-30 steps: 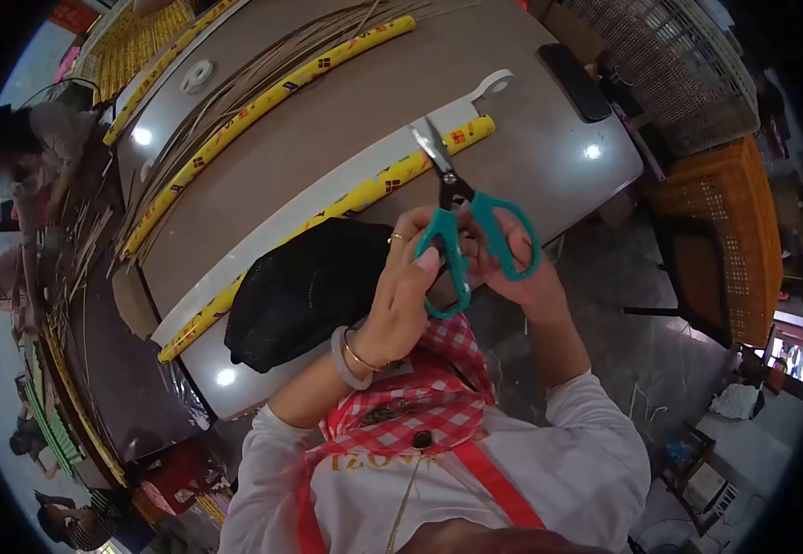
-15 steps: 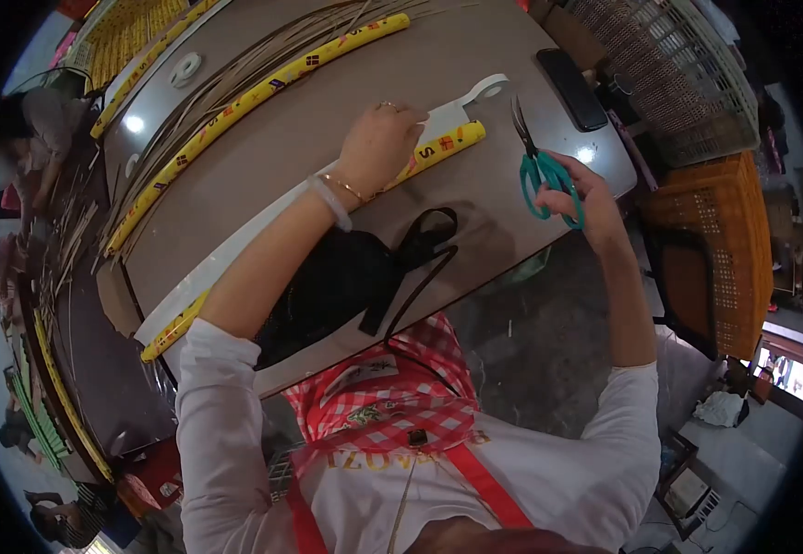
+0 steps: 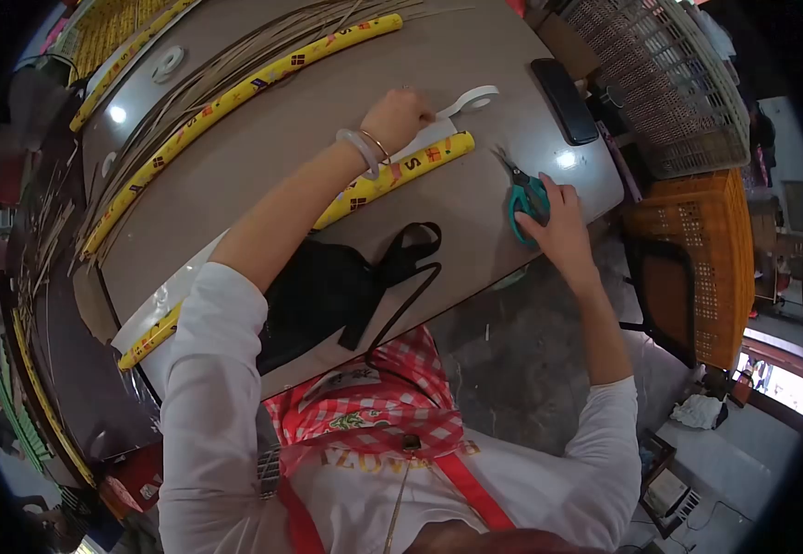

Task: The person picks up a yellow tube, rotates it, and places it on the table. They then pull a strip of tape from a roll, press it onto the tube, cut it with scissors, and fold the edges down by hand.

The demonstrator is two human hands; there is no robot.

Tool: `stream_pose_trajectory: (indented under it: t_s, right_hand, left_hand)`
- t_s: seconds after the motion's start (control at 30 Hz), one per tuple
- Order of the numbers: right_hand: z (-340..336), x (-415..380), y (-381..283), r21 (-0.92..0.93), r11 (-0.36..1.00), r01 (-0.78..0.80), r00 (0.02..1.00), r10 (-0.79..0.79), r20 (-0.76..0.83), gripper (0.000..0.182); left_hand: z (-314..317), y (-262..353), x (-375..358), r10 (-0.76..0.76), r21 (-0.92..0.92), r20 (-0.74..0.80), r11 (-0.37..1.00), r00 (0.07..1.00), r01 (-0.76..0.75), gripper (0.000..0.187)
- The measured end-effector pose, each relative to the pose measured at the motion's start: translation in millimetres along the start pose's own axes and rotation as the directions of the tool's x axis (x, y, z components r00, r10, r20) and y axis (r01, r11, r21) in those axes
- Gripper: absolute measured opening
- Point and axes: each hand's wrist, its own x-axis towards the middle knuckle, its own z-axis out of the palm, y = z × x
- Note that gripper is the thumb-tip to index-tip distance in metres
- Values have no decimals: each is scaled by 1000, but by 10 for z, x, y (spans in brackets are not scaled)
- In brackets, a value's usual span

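Observation:
My left hand [image 3: 398, 119] is closed at the tape strip that runs from a white tape roll [image 3: 478, 99], above the near yellow patterned roll [image 3: 411, 168]. What its fingers pinch is too small to make out. White sheet edging lies along that roll. The scissors [image 3: 523, 192] with teal handles lie on the table near its right edge, blades pointing up and left. Beside their handles is my right hand [image 3: 552, 220], fingers apart and curved around the handles' right side, not gripping them.
A long yellow roll [image 3: 235, 95] lies beside thin brown strips [image 3: 226, 65]. A black bag [image 3: 318, 295] with straps rests at the near edge. A black phone [image 3: 564, 102] is at the right. Beyond stand a wire basket [image 3: 669, 83] and orange crates [image 3: 720, 268].
My right hand has lowered the scissors onto the table and loosened its fingers. My left hand has moved slightly up towards the tape roll, relative to the yellow roll.

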Motion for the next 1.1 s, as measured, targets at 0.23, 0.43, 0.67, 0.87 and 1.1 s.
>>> stream_pose_trajectory:
  t_s: [0.23, 0.43, 0.67, 0.87, 1.1]
  right_hand:
    - [-310, 398, 240, 228, 970, -80, 950, 4, 313, 54]
    - [-276, 924, 324, 456, 863, -216, 814, -98, 572, 49]
    - [-195, 1143, 56, 326, 931, -166, 784, -76, 615, 49]
    - [-106, 1111, -12, 325, 941, -90, 825, -113, 554, 52]
    - [-103, 1066, -120, 323, 946, 11, 858, -175, 483, 51]
  left_hand:
    - [-34, -79, -13, 212, 103, 145, 968, 966, -228, 15]
    - [-114, -50, -82, 255, 114, 180, 954, 950, -278, 18]
    - [-79, -87, -133, 274, 149, 175, 942, 946, -301, 30]
    - [-79, -97, -155, 281, 122, 161, 946, 946, -302, 35]
    - [-45, -119, -153, 302, 157, 144, 933, 942, -323, 38]
